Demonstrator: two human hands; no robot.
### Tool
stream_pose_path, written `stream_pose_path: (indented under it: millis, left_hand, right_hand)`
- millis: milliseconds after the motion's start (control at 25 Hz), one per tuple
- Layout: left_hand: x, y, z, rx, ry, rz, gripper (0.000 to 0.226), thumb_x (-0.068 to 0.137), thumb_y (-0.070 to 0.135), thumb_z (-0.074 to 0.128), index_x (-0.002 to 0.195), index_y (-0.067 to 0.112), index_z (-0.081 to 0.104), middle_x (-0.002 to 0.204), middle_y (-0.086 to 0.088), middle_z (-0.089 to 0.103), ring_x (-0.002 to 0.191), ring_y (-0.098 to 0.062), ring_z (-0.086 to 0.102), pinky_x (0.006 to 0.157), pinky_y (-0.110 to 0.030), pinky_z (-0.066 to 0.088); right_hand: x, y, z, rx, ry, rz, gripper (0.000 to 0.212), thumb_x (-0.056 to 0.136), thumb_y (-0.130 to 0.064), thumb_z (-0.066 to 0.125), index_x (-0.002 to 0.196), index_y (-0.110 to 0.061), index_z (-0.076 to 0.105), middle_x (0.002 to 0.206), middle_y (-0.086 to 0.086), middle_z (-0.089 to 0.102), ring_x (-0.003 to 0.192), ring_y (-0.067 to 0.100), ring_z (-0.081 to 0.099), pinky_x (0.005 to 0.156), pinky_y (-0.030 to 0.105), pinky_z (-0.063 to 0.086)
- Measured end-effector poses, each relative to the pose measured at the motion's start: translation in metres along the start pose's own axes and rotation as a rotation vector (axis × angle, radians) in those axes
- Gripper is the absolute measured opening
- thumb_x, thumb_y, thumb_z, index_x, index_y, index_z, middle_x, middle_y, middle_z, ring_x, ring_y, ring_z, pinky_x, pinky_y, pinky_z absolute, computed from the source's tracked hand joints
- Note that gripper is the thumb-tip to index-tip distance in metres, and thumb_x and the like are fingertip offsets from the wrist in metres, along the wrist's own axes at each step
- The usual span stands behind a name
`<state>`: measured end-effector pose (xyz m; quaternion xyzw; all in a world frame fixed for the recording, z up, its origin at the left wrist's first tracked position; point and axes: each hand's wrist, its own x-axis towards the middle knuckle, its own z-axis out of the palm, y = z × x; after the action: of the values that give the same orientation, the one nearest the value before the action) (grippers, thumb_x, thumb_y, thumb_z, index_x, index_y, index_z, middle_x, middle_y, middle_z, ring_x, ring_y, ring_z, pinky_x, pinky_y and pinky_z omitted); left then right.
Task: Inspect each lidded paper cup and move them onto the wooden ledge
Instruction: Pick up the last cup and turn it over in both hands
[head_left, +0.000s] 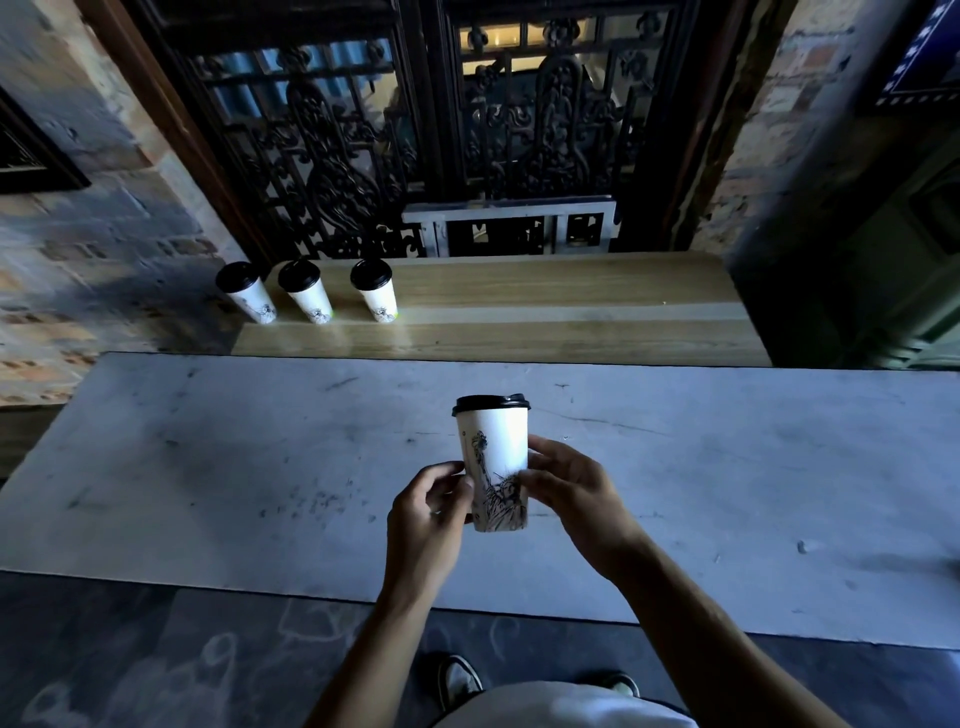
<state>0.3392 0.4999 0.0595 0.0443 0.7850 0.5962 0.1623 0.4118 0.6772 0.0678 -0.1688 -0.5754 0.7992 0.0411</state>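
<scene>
A white paper cup (493, 457) with a black lid and a black line drawing is held upright above the grey stone slab (208, 467). My left hand (428, 519) pinches its lower left side and my right hand (566, 493) grips its lower right side. Three more lidded cups stand in a row at the left end of the wooden ledge (571, 306): one at the far left (247, 293), one in the middle (306, 292), one on the right (375, 291).
Behind the ledge rises a dark ornate metal grille (415, 130) with a small white frame (509, 228) at its foot. Brick walls flank both sides. My shoes (460, 680) show on the dark floor below the slab.
</scene>
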Motion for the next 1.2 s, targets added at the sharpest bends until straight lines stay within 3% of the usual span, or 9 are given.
stream_pose_path:
  millis: [240,400,520,760,880,960,1040,1120,1200]
  left_hand:
    - [0.003,0.005,0.005,0.063,0.006,0.002,0.016,0.091,0.029,0.068,0.104,0.023,0.073,0.095,0.005,0.081,0.090,-0.017,0.078,0.080,-0.043,0.064]
    - [0.006,0.000,0.009,0.134,0.005,-0.008,0.030,0.083,0.042,0.061,0.106,0.028,0.074,0.094,0.006,0.079,0.086,-0.018,0.077,0.078,-0.049,0.064]
    - [0.013,-0.004,0.013,0.195,-0.012,-0.063,0.037,0.073,0.049,0.058,0.101,0.032,0.074,0.092,0.003,0.079,0.083,-0.018,0.077,0.079,-0.048,0.063]
    - [0.051,-0.008,0.014,0.244,-0.060,-0.170,0.029,0.071,0.060,0.065,0.097,0.047,0.067,0.094,0.009,0.079,0.079,-0.013,0.078,0.080,-0.047,0.063]
    - [0.104,-0.015,0.009,0.247,-0.139,-0.229,0.028,0.072,0.061,0.068,0.098,0.052,0.067,0.097,0.006,0.080,0.087,-0.016,0.078,0.083,-0.048,0.063]
    - [0.161,-0.021,0.005,0.227,-0.165,-0.268,0.050,0.065,0.056,0.070,0.111,0.037,0.068,0.099,-0.001,0.081,0.093,-0.023,0.078,0.089,-0.053,0.060]
    - [0.226,-0.023,0.003,0.192,-0.170,-0.299,0.054,0.061,0.047,0.069,0.110,0.025,0.067,0.103,-0.006,0.079,0.098,-0.028,0.076,0.093,-0.055,0.058]
    - [0.292,-0.019,0.006,0.125,-0.152,-0.319,0.032,0.062,0.035,0.065,0.094,0.028,0.065,0.100,0.000,0.077,0.101,-0.028,0.075,0.097,-0.055,0.057]
    - [0.363,-0.020,0.013,0.005,-0.142,-0.306,0.027,0.065,0.020,0.058,0.088,0.032,0.064,0.093,0.008,0.077,0.101,-0.026,0.074,0.098,-0.055,0.056]
  right_hand:
    - [0.007,0.008,-0.011,-0.019,0.038,0.037,0.044,0.088,-0.008,0.068,0.132,-0.012,0.064,0.126,0.013,0.074,0.118,0.036,0.070,0.102,0.053,0.055]
    - [0.015,0.014,-0.016,-0.143,0.113,0.085,0.057,0.077,-0.016,0.078,0.133,-0.017,0.065,0.125,0.006,0.075,0.114,0.026,0.073,0.096,0.042,0.060]
    - [0.023,0.017,-0.018,-0.230,0.080,0.096,0.039,0.087,-0.003,0.073,0.125,-0.013,0.071,0.119,0.008,0.077,0.107,0.025,0.075,0.095,0.037,0.061]
    - [0.078,0.017,-0.019,-0.422,0.008,0.249,0.042,0.086,-0.004,0.071,0.125,-0.020,0.066,0.097,-0.002,0.073,0.092,0.021,0.072,0.090,0.049,0.062]
    - [0.130,0.003,-0.009,-0.423,-0.059,0.397,0.029,0.094,0.003,0.059,0.103,-0.023,0.067,0.093,0.007,0.070,0.087,0.023,0.068,0.073,0.034,0.064]
    - [0.177,-0.005,-0.002,-0.423,-0.032,0.444,0.028,0.096,0.003,0.057,0.093,-0.024,0.066,0.089,0.010,0.068,0.083,0.024,0.066,0.076,0.036,0.063]
    - [0.235,-0.006,0.006,-0.435,0.014,0.442,0.023,0.096,0.004,0.055,0.099,-0.016,0.067,0.085,0.010,0.066,0.077,0.023,0.065,0.079,0.040,0.061]
    - [0.295,-0.009,0.017,-0.438,0.092,0.383,0.024,0.092,0.001,0.057,0.113,-0.008,0.063,0.087,0.009,0.066,0.078,0.023,0.066,0.078,0.042,0.062]
    - [0.356,0.002,0.022,-0.433,0.232,0.289,0.045,0.077,-0.014,0.063,0.122,-0.013,0.059,0.109,0.011,0.071,0.094,0.030,0.071,0.086,0.051,0.062]
